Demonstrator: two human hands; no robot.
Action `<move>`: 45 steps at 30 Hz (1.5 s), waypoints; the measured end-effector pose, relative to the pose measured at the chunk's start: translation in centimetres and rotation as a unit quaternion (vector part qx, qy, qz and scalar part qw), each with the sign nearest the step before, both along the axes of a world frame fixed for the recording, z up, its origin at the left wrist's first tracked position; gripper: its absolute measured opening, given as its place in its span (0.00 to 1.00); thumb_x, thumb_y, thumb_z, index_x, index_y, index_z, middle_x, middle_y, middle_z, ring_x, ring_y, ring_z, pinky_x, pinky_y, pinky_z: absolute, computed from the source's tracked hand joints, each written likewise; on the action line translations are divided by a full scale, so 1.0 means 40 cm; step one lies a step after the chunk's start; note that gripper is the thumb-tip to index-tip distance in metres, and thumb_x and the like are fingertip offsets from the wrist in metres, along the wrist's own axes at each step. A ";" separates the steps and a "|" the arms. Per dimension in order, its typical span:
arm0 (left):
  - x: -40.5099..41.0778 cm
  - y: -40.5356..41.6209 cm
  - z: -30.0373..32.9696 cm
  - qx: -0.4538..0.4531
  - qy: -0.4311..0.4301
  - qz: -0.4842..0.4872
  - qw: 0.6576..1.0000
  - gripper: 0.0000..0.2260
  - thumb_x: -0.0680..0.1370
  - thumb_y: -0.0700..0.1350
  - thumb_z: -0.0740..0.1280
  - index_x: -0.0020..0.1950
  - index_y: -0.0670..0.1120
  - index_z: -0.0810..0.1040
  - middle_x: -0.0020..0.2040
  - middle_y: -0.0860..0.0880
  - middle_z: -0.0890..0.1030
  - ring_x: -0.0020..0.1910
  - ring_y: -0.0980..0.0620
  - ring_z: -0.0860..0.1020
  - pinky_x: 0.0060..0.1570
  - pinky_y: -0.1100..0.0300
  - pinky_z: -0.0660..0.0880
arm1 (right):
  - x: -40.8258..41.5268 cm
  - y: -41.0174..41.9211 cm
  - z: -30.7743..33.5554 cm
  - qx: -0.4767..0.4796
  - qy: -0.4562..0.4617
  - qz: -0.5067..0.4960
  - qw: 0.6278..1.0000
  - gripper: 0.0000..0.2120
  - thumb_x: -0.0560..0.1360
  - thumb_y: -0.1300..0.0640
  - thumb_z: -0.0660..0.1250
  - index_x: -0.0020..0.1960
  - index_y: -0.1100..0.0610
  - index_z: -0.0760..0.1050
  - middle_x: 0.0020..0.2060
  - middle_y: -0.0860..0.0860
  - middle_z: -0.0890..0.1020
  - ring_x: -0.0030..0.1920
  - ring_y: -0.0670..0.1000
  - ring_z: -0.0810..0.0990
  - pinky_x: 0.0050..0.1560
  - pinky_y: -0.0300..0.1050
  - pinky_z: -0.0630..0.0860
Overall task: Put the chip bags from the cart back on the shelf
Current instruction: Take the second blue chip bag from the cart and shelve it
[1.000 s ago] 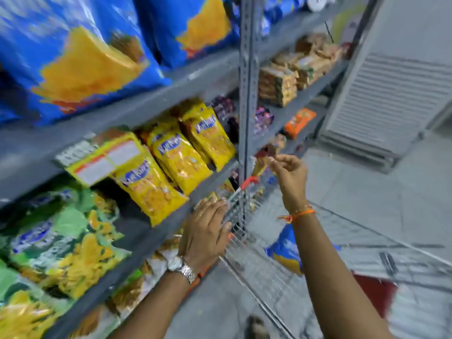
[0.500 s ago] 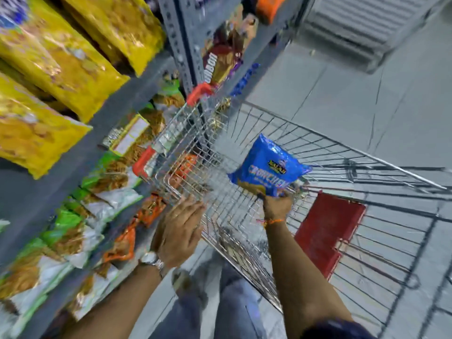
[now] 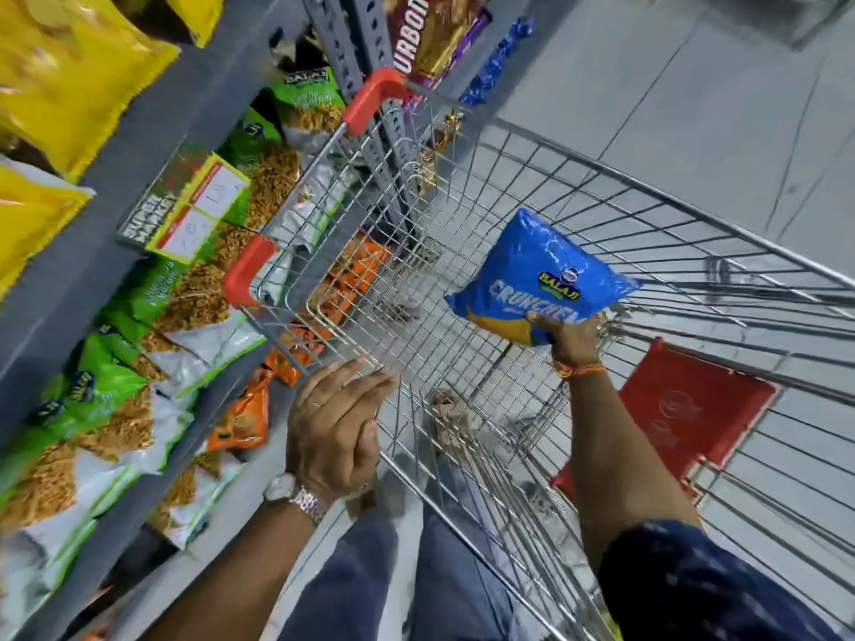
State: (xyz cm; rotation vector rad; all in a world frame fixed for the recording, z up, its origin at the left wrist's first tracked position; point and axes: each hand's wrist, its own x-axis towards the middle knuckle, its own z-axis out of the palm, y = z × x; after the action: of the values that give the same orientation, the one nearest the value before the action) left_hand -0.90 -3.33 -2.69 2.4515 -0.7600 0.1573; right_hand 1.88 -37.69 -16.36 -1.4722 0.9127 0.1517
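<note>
Item: shelf [image 3: 139,145], far left. Grey metal tiers; yellow bags [image 3: 69,62] on the upper tier, green-and-white snack packs [image 3: 106,395] below, orange packs [image 3: 240,418] lowest in view. A price tag [image 3: 194,210] hangs from the shelf edge.

Item: your left hand [image 3: 337,427], near, left of centre. Empty; fingers loosely curled and resting at the near rim of the cart [image 3: 601,210], just beside the shelf. Keep it there to steady the cart while you lift.

Item: cart, centre to right. Wire basket with red corner guards [image 3: 250,275] pressed close to the shelf. No other bags show in the basket, though the near part is hidden by your arms.

Item: blue chip bag [image 3: 532,275], right of centre. Held above the cart's basket, clear of the wire, label toward you.

Item: your right hand [image 3: 571,333]. Fingers closed on the bag's lower edge, thumb over the front.

Handling note: the bag looks air-filled and light, so keep the pinch on the seam edge, not the belly, to spare the chips. Lift it clear of the left rim and red guard before you swing toward the shelf. No blue bags show on the tiers in view, so look higher for its row.
</note>
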 end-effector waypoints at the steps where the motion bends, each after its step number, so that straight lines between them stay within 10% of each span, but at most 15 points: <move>1: 0.000 -0.001 -0.009 0.005 -0.006 -0.003 1.000 0.25 0.83 0.50 0.49 0.60 0.44 0.85 0.60 0.47 0.85 0.64 0.43 0.80 0.66 0.42 0.73 | -0.005 0.010 0.010 0.017 -0.019 -0.056 0.998 0.29 0.63 0.65 0.82 0.60 0.62 0.75 0.51 0.58 0.82 0.41 0.47 0.87 0.46 0.49 0.84; 6: 0.003 -0.007 -0.013 0.022 -0.006 -0.005 1.000 0.26 0.83 0.50 0.48 0.59 0.44 0.85 0.58 0.47 0.85 0.63 0.43 0.80 0.67 0.45 0.71 | -0.013 0.045 0.046 -0.029 -0.028 -0.061 0.997 0.27 0.62 0.69 0.82 0.58 0.70 0.77 0.52 0.61 0.85 0.43 0.48 0.88 0.44 0.48 0.85; 11: 0.004 -0.002 0.006 0.054 0.001 -0.003 0.999 0.23 0.81 0.48 0.52 0.57 0.43 0.86 0.58 0.47 0.86 0.62 0.42 0.81 0.70 0.47 0.69 | 0.018 0.103 0.179 -0.047 -0.081 -0.013 0.996 0.21 0.64 0.67 0.82 0.50 0.51 0.80 0.48 0.50 0.87 0.47 0.50 0.88 0.48 0.48 0.85; 16: 0.003 0.016 0.066 0.150 0.025 -0.016 0.988 0.20 0.81 0.50 0.57 0.60 0.41 0.84 0.61 0.44 0.85 0.62 0.41 0.81 0.73 0.50 0.64 | 0.045 0.158 0.354 -0.039 -0.143 0.025 0.989 0.21 0.64 0.67 0.82 0.55 0.63 0.81 0.50 0.56 0.88 0.48 0.52 0.88 0.49 0.54 0.85; 25: 0.013 0.157 0.462 0.123 -0.100 0.118 0.980 0.22 0.84 0.54 0.57 0.67 0.44 0.81 0.66 0.46 0.82 0.65 0.46 0.79 0.71 0.50 0.67 | 0.101 0.306 0.879 -0.041 -0.313 0.122 0.941 0.21 0.62 0.72 0.81 0.51 0.57 0.82 0.43 0.44 0.89 0.43 0.48 0.88 0.45 0.46 0.85; 36: -0.110 0.512 0.945 0.087 -0.400 0.390 0.825 0.20 0.80 0.47 0.62 0.70 0.42 0.78 0.69 0.45 0.79 0.67 0.45 0.78 0.69 0.44 0.70 | 0.117 0.575 1.474 0.018 -0.513 0.233 0.826 0.25 0.56 0.63 0.80 0.52 0.60 0.82 0.43 0.49 0.89 0.42 0.48 0.88 0.40 0.41 0.83; 45: -0.181 0.704 1.001 0.148 -0.304 0.513 0.789 0.26 0.82 0.54 0.57 0.74 0.39 0.72 0.72 0.41 0.76 0.70 0.40 0.74 0.75 0.47 0.63 | 0.138 0.916 1.713 0.127 -0.572 0.328 0.741 0.16 0.59 0.68 0.81 0.42 0.57 0.81 0.35 0.45 0.87 0.36 0.44 0.85 0.39 0.39 0.81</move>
State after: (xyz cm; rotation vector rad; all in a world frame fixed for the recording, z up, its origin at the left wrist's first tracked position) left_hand -8.14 24.82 37.36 2.8549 0.4837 1.3680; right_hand 7.39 -1.04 52.17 -1.2301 -0.6346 -0.1263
